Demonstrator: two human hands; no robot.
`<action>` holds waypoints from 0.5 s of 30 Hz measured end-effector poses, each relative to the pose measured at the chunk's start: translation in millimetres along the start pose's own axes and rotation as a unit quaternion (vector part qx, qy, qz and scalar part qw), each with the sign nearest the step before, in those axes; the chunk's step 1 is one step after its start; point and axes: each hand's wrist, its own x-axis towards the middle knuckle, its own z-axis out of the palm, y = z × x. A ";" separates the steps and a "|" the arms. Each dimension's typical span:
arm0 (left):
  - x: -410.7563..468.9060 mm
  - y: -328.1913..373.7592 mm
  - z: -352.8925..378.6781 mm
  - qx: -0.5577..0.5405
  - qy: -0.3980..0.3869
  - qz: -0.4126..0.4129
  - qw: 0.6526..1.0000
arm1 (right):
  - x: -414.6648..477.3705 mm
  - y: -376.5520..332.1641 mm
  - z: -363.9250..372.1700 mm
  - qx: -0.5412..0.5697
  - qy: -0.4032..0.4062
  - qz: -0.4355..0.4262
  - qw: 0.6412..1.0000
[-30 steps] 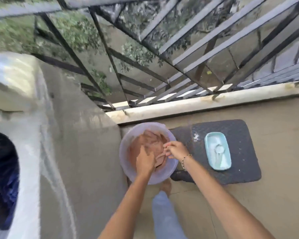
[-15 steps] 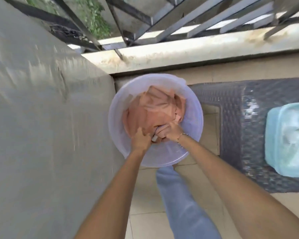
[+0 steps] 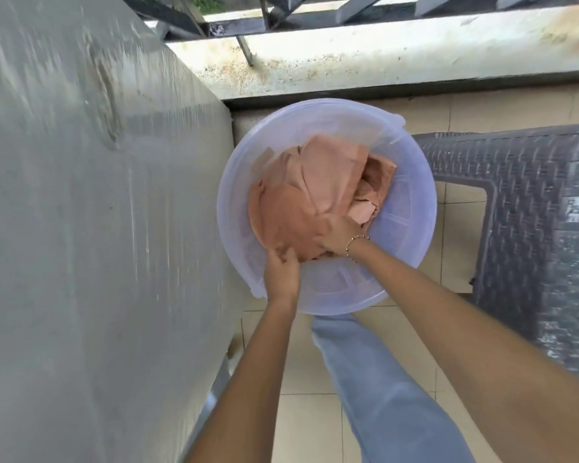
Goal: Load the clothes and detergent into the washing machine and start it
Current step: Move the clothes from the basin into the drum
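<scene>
A salmon-pink cloth point(image 3: 318, 195) lies bunched inside a translucent pale tub point(image 3: 411, 208) on the floor. My left hand point(image 3: 281, 269) grips the cloth's near edge at the tub's front left. My right hand point(image 3: 336, 235), with a bead bracelet at the wrist, is curled into the cloth just to the right of the left hand. The grey side wall of the washing machine point(image 3: 97, 228) fills the left of the view; its opening is out of frame.
A dark woven plastic stool point(image 3: 522, 202) stands right of the tub. A stained concrete ledge point(image 3: 381, 55) with metal railing runs along the far side. My leg in blue jeans point(image 3: 381, 396) stands on the beige tiled floor below the tub.
The view has dropped closer to the tub, and the turquoise container on the stool has left the frame. Both hands now dig into the cloth's near edge, and the cloth looks bunched higher.
</scene>
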 end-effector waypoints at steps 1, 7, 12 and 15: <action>-1.2 5.2 -5.1 -0.005 0.005 0.001 1.000 | -15.4 -8.2 -2.2 0.006 0.002 -0.033 0.999; -12.9 53.8 -33.4 -0.042 -0.046 -0.037 0.997 | -116.3 -38.4 3.3 0.099 0.005 -0.156 0.983; -42.5 69.4 -54.8 -0.025 0.006 0.034 0.999 | -146.1 -30.2 -29.6 0.329 0.059 -0.096 0.938; -73.0 79.6 -68.8 -0.086 -0.071 0.027 0.993 | -128.6 -5.5 -41.4 0.069 0.171 -0.068 0.980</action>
